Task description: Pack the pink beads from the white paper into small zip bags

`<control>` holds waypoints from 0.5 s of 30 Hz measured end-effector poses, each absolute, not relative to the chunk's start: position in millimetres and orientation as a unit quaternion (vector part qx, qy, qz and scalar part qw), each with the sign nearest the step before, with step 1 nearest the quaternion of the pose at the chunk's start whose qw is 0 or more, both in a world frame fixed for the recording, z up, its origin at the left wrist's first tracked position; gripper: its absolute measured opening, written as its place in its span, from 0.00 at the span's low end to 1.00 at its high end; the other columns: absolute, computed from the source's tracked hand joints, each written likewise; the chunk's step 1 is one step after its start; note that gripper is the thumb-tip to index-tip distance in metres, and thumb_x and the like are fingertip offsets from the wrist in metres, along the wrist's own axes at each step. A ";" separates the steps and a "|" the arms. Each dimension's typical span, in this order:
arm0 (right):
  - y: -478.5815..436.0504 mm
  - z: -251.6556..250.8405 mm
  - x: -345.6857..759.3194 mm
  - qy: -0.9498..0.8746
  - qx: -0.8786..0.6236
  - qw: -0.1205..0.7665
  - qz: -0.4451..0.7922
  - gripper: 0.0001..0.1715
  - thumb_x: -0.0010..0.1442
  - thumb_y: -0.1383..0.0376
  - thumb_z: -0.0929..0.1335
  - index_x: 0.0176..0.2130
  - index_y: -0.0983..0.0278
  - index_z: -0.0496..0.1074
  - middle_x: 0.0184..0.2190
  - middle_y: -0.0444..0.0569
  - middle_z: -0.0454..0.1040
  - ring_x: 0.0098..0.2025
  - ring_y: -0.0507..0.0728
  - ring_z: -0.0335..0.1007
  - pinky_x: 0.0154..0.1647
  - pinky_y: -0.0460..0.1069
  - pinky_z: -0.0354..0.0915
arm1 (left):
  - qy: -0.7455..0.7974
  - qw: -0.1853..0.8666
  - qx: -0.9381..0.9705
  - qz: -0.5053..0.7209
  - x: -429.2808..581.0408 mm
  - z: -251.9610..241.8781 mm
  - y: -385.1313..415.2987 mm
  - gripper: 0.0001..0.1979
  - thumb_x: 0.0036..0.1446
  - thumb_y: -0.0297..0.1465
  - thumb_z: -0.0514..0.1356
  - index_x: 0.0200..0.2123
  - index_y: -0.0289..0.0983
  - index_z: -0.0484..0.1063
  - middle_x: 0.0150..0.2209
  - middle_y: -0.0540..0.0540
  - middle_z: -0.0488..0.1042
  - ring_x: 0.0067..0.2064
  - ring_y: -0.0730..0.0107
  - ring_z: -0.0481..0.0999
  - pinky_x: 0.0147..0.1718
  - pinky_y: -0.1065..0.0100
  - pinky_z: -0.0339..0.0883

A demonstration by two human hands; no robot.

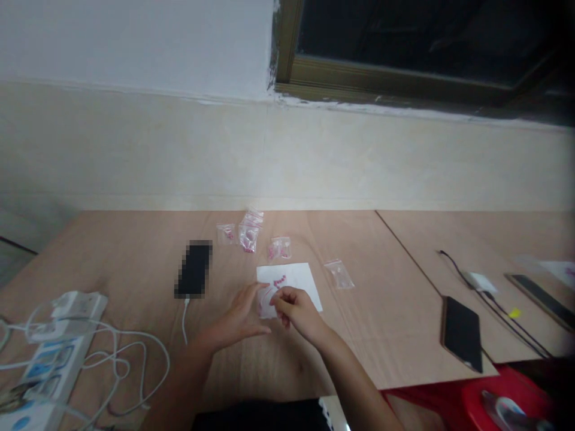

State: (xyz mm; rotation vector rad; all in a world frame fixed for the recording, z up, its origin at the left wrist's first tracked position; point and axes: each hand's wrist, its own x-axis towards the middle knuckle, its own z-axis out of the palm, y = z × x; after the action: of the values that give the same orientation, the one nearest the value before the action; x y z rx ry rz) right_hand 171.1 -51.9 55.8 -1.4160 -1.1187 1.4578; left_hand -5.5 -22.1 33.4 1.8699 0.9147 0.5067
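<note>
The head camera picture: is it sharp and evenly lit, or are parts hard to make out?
Head view: fine detail is soft, so the small pinkish-red pieces on the white paper sheet lack crisp edges; head view, left: coarse square blocks mask the black rectangular device; head view, upper right: the brown-framed dark window fades into blackness, while the wall is brighter.

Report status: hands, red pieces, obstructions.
Left hand open, thumb spread. Right hand curled over white sheet, partly covering it. Small red pieces visible on sheet.
</note>
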 end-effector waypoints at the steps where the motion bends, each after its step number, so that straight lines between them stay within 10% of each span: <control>1: -51.4 55.1 172.7 -0.434 -0.552 0.400 0.589 0.07 0.47 0.64 0.64 0.20 0.64 0.64 0.12 0.37 0.61 0.12 0.47 0.53 0.13 0.43 0.52 | 0.377 0.489 0.758 0.211 -4.7 29.7 -22.5 0.36 0.44 0.36 0.66 0.56 0.41 0.56 0.56 0.39 0.60 0.58 0.54 0.58 0.57 0.52 0.51; 15: -73.1 36.4 185.2 -0.452 -0.554 0.444 0.540 0.22 0.50 0.56 0.69 0.43 0.62 0.67 0.26 0.42 0.69 0.22 0.50 0.67 0.20 0.45 0.64 | 0.444 0.530 0.685 0.231 -9.0 -2.8 -7.7 0.20 0.53 0.31 0.58 0.50 0.40 0.63 0.46 0.43 0.64 0.41 0.67 0.70 0.38 0.65 0.69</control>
State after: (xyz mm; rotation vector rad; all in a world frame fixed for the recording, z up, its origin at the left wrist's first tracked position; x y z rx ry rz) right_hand 185.2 -73.1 36.4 -1.3723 -1.1207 1.3397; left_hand -9.0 -7.7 -2.8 1.6352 1.0589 0.5512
